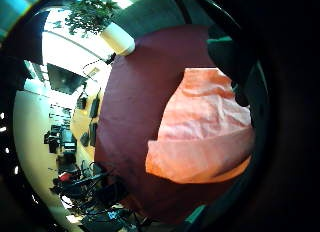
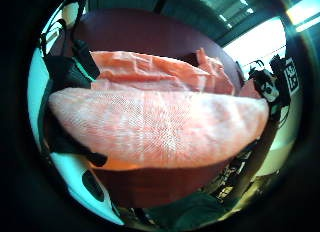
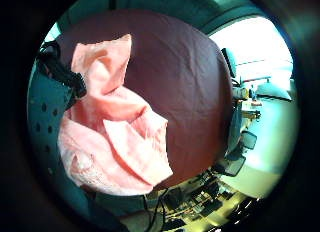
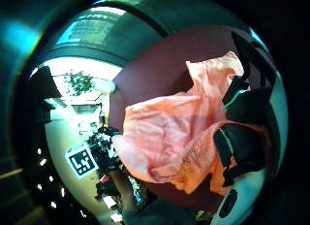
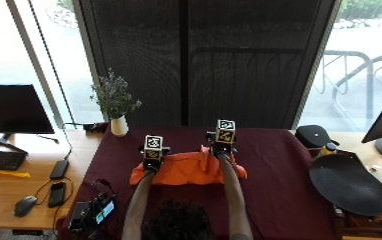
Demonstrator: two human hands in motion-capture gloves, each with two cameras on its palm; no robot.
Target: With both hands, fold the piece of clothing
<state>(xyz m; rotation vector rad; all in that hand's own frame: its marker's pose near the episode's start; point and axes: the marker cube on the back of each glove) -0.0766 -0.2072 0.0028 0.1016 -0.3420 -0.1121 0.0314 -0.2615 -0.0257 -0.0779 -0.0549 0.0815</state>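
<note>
Orange garment (image 5: pixel 186 172) sits mid-bench on the maroon cloth (image 5: pixel 271 165), bunched, between your forearms. Your left hand (image 5: pixel 152 161) is on its left part and your right hand (image 5: pixel 221 148) on the far right part. From above I can't tell whether either one's fingers are curled on fabric or flat. Left thumb-side palm view shows a raised band of the garment (image 2: pixel 160 129) filling the frame with more folds behind it, so it's close to that palm, maybe lifted by it, but the hold isn't confirmed. In the right thumb-side view black gloved fingers (image 4: pixel 242 137) overlap the fabric (image 4: pixel 164 133); whose they are I can't say.

Handling guess: thin, light, floppy weave that creases easily, drapes and won't keep an edge. Probably grippy enough on the cloth to drag rather than slide. Take hold at corners or a hem edge, one per hand, well apart, and keep tension between them so the fold line stays straight.
</note>
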